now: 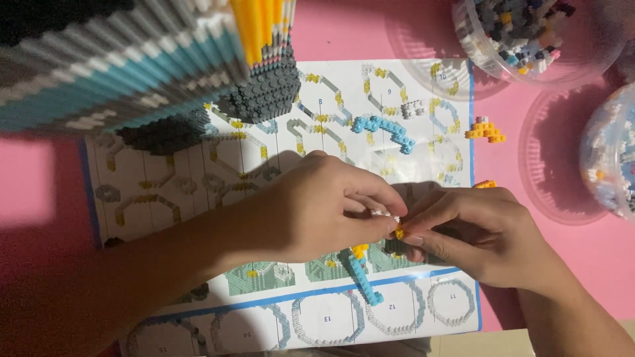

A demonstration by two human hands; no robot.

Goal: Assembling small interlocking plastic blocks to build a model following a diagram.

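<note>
Tiny Bricks Pinched Between Two Hands Over Instruction Sheet

Tiny bricks, yellow with a whitish bit beside them, sit at the meeting point of both hands above the middle of the sheet. The left hand comes in from the near left, its grip of thumb and forefinger closed on the small piece; the right hand reaches from the near right, its fingertips clamped on the same piece. Just below the hands a short blue strip of bricks, capped in yellow, lies on the instruction sheet, which is printed with numbered ring-shaped steps and spread across the pink counter. Farther back a curved blue chain of bricks rests on the sheet, and a small orange cluster lies just off its right edge. At the far left a large striped brick model in grey, blue, white and yellow looms close to the camera. Clear plastic tubs of loose bricks stand at the far right.
</note>
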